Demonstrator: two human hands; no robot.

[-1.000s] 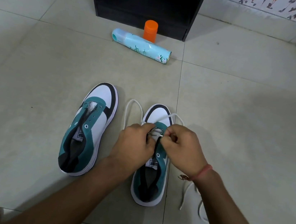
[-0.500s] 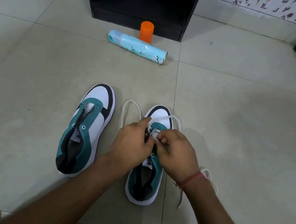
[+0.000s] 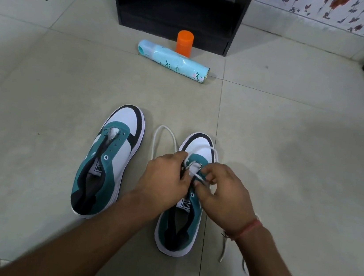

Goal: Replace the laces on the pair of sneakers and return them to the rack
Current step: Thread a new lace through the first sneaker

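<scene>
Left hand [image 3: 166,177] and right hand [image 3: 222,196] still pinch the lace [image 3: 165,133] over the right sneaker [image 3: 187,210], its slack drawn in, eyelets hidden.

The right hand [image 3: 222,194] has drawn a short run of white lace [image 3: 199,176] out across the eyelets

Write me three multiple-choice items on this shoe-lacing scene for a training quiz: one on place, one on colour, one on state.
1. Where does the light-blue spray can lie?
A. on the floor before the black rack
B. inside the rack
C. between the sneakers

2. What colour is the small upright plastic container?
A. green
B. orange
C. white

3. What state is the teal-and-white sneaker on the left in?
A. fully laced
B. half laced
C. no lace

Key: 1 A, the can rests on tiles before the rack; 2 B, plainly orange; 3 C, its eyelets are bare, while the left hand and right hand thread the white lace into the other sneaker.
</scene>
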